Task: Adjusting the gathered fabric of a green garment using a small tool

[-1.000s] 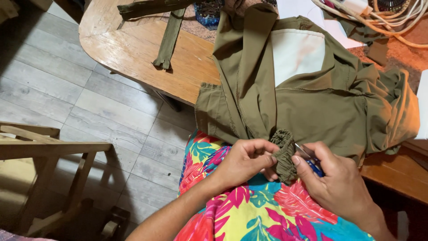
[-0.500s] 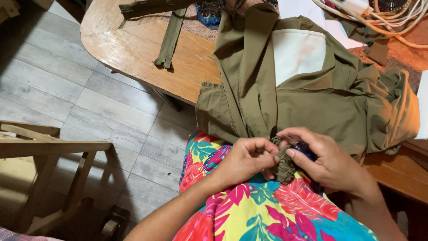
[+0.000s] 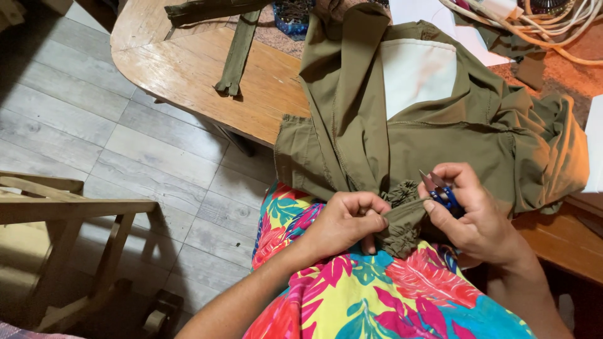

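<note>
An olive green garment [image 3: 377, 125] hangs off the edge of a wooden table [image 3: 188, 75] onto my lap. My left hand [image 3: 342, 223] pinches a gathered, ruffled part of the garment [image 3: 402, 216] near its lower edge. My right hand [image 3: 474, 213] grips the same ruffled part from the right and also holds small blue-handled thread snips [image 3: 440, 191], blades pointing up and left. The fabric is stretched between both hands. A white pocket lining [image 3: 418, 72] shows on the garment.
A loose olive strip with a zipper [image 3: 235, 56] lies on the table's left part. Cream cables [image 3: 546, 25] coil at the top right. A wooden chair frame [image 3: 69, 220] stands on the grey tiled floor at left. My lap wears bright floral cloth [image 3: 377, 295].
My right hand moved in against the ruffle and then lifted slightly, snips now raised above the fabric. The left hand keeps its pinch and has pulled the fabric taut.
</note>
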